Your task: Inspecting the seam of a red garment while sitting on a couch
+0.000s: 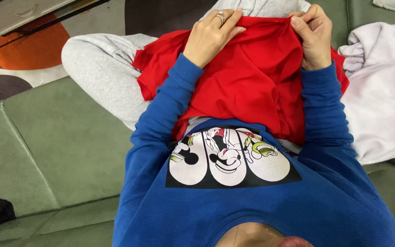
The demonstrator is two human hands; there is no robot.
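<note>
Both hands are up at the far hem of the red garment (252, 77) draped across the lap: left hand (211, 36) and right hand (314, 34) each have fingers pinched shut on the edge. Soft, light cloth, probably floppy; gripping the hem corners looks wisest.

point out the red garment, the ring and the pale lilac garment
red garment (248, 87), head view, middle of the cloth on the lap
ring (220, 17), head view, on a left-hand finger
pale lilac garment (382, 100), head view, its middle, on the sofa
</note>
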